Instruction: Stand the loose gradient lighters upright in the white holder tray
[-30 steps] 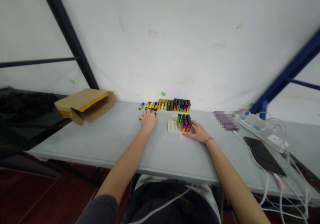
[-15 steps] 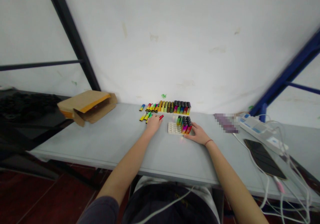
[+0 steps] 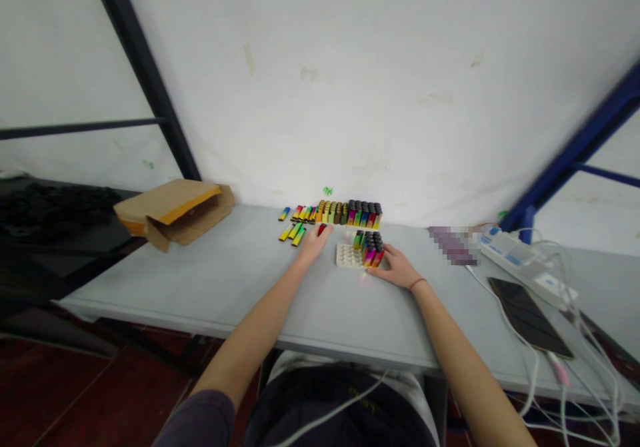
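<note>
Just below the middle of the frame, a red lighter (image 3: pixel 322 230) with a dark end sits in the left hand (image 3: pixel 313 244), whose fingers are closed around it, above the grey surface (image 3: pixel 225 280). Right of it lies a white tray (image 3: pixel 347 255) with round holes; upright lighters with black tops (image 3: pixel 371 250) fill its right part, while the left part shows bare holes. At the tray's right end, the right hand (image 3: pixel 399 267) is half open, thumb and fingers spread around the corner; whether it grips or only rests, I cannot tell. Left of the left hand, yellow-green lighters (image 3: pixel 293 234) lie flat. Behind, along the wall (image 3: pixel 350 100), stand more lighters (image 3: pixel 364 214) in a block. Farther out are a cardboard box (image 3: pixel 170 207), centre left, and a dark phone (image 3: pixel 529 316), lower right.
</note>
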`<state>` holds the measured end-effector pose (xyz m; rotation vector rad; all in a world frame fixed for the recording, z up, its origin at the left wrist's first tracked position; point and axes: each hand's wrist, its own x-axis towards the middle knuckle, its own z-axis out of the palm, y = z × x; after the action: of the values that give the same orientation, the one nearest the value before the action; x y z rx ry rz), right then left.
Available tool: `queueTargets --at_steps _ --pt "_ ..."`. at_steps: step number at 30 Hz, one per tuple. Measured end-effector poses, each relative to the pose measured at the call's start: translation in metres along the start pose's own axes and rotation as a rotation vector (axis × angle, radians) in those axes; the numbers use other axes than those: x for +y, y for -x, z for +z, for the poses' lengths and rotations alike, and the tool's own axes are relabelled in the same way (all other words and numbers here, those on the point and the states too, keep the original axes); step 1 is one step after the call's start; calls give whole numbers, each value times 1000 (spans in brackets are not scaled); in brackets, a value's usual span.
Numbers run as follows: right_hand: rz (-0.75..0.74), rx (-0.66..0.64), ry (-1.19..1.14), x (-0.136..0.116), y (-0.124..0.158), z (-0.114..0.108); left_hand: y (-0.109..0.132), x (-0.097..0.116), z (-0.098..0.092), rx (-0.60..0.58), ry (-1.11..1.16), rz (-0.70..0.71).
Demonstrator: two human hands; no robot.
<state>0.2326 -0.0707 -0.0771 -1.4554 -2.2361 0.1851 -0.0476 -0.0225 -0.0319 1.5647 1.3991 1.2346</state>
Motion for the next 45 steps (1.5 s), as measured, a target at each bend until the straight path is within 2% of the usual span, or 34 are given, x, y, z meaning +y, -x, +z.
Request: queueTargets --at_steps 6,13,19,29,39,45 --pt "-10 11 3 -1 0 -1 4 8 -4 8 -58 2" --pt "-11 15 36 -1 0 0 2 7 -2 19 -226 114" --pt "-6 9 35 0 0 0 2 5 0 84 -267 87" --pt "5 8 15 -2 0 0 7 7 -3 73 -180 74" --pt "-1 5 15 -3 0 -2 2 3 2 70 -440 97" --pt "-1 -3 12 -4 0 -3 4 3 2 75 -433 85"
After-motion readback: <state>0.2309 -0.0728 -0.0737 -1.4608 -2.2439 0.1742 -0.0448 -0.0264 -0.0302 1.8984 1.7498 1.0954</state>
